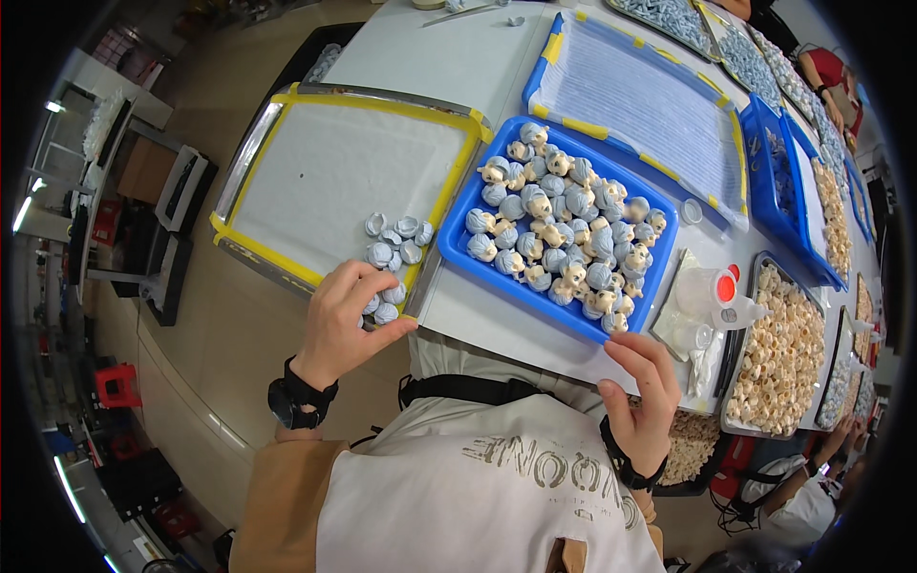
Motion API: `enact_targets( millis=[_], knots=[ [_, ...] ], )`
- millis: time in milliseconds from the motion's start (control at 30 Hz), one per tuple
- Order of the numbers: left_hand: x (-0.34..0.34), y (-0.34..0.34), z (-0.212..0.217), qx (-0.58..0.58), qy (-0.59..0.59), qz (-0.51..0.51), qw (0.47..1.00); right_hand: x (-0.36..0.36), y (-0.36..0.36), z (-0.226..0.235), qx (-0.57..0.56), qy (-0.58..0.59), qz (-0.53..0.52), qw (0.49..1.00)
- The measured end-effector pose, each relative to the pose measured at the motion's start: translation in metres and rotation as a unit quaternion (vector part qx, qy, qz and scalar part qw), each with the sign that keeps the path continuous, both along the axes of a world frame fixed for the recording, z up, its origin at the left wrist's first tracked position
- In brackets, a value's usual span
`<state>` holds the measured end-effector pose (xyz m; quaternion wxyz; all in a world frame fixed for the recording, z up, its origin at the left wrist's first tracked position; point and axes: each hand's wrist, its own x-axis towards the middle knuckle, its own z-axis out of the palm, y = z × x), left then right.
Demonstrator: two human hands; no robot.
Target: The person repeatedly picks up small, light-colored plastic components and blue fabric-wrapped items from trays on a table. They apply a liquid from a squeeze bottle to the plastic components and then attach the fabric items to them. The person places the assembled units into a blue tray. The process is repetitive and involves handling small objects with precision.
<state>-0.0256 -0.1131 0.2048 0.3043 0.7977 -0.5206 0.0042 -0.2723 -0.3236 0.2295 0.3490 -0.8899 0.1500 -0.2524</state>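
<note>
My left hand (pixel 341 310) reaches over the near right corner of a white-lined tray (pixel 320 172) edged with yellow tape. Its thumb and index finger are apart beside a small cluster of blue-grey, ridged, cup-shaped doll hair pieces (pixel 379 255); the other fingers are partly hidden. To the right, a blue plastic tray (pixel 460 256) holds many small cream doll heads with blue-grey hair (pixel 557 231), lying in all directions. At that tray's near right corner, my right hand (pixel 645 387) is open, its thumb and index finger apart and its fingertips close to the rim.
Behind stands a larger blue tray (pixel 564 122) with a pale lining. Right of the doll heads are a white bottle with a red cap (pixel 702 289) and a tray of cream pieces (pixel 778 353). A blue bin (pixel 778 191) and other people's hands lie farther right.
</note>
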Motion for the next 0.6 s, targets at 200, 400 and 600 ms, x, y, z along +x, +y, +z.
enact_targets(
  millis=[200, 400, 600],
  knots=[
    [-0.0035, -0.0011, -0.0001, 0.02, -0.015, 0.018, 1.0, 0.0022, 0.0017, -0.0018, 0.0, 0.007, 0.014, 1.0],
    [-0.0029, 0.0001, -0.0021, 0.033, -0.01, 0.028, 0.999, 0.0029, 0.0023, -0.0017, -0.003, 0.009, 0.013, 1.0],
    [-0.0053, -0.0041, 0.0003, 0.009, 0.025, 0.053, 0.998, 0.0014, 0.0038, -0.0039, 0.008, 0.02, 0.016, 1.0]
  ],
)
